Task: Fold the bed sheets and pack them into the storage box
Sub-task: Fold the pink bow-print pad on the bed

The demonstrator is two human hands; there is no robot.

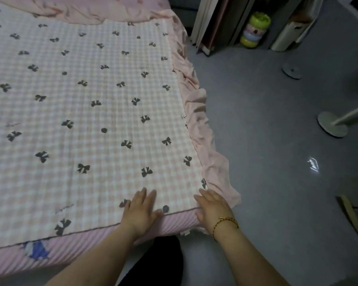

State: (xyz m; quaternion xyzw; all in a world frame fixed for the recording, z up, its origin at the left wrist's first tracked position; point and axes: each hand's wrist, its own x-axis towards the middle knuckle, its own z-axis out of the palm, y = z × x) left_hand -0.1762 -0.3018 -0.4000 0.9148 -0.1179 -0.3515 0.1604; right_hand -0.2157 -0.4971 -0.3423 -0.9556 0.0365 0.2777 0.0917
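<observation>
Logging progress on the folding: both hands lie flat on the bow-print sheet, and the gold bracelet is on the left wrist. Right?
Not quite. The head view shows the gold bracelet on the right wrist. The left hand and right hand do lie flat on the bow-print sheet.

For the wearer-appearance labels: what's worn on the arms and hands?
No sleeves or gloves in view on either arm. The right hand has a thin gold chain bracelet at its wrist. The left hand shows no ring, watch or band.
</observation>
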